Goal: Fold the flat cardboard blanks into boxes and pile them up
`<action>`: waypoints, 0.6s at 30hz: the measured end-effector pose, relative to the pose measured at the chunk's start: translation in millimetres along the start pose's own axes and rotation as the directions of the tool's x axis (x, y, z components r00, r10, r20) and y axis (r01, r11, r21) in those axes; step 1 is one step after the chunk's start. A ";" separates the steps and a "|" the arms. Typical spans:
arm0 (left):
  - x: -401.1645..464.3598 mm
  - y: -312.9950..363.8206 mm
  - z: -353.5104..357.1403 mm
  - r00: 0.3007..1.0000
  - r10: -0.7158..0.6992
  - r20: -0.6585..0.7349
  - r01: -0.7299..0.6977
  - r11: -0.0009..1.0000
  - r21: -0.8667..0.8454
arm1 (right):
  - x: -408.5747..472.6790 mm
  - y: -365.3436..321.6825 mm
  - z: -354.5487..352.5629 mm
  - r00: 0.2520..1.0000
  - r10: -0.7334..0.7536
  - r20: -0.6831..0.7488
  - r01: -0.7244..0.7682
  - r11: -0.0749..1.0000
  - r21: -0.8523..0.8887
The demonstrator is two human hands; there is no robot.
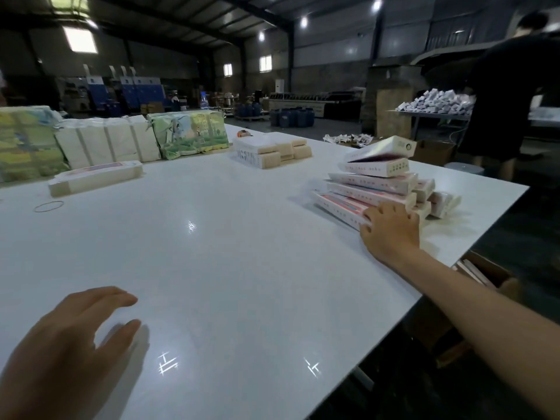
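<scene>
Fingers point(371, 214) of right hand point(391, 228) spread on perhaps six piled boxes point(372, 189); left hand point(69, 338) loosely apart.

We see our left hand point(65, 344) bare, with no glove, ring or watch on it, and only the hand and a bit of the wrist come into view at the lower left edge. Our right hand point(391, 230) is bare as well, and the forearm behind it runs uncovered all the way to the right edge of the picture, with no sleeve, cuff, band or strap anywhere along it. The fingernails that show on both hands are short and plain, without polish.
</scene>
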State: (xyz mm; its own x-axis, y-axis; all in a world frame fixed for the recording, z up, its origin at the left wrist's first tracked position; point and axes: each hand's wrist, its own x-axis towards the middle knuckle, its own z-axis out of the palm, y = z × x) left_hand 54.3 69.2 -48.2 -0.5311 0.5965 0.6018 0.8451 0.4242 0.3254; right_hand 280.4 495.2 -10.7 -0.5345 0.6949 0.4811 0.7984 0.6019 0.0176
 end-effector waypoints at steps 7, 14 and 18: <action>-3.3 40.7 -12.4 0.993 -0.107 0.045 0.107 0.994 0.017 | -11.0 -28.6 -30.2 0.995 -0.085 -0.058 0.086 0.996 0.010; -3.2 56.6 -15.8 0.984 -0.153 0.088 0.145 0.985 0.096 | -66.2 -181.6 -95.1 0.802 -0.588 -0.104 0.553 0.665 0.502; -4.8 55.3 -16.1 0.987 -0.136 0.082 0.129 0.988 0.087 | -102.6 -252.1 -86.8 0.675 -0.738 -0.015 0.625 0.560 0.544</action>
State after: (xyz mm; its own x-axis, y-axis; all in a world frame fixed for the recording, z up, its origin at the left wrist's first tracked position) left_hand 104.6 78.8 -21.4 -0.6444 0.5870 0.4900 0.7610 0.5554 0.3353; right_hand 158.0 238.0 11.6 -0.9455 0.0190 0.3251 -0.0375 0.9853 -0.1665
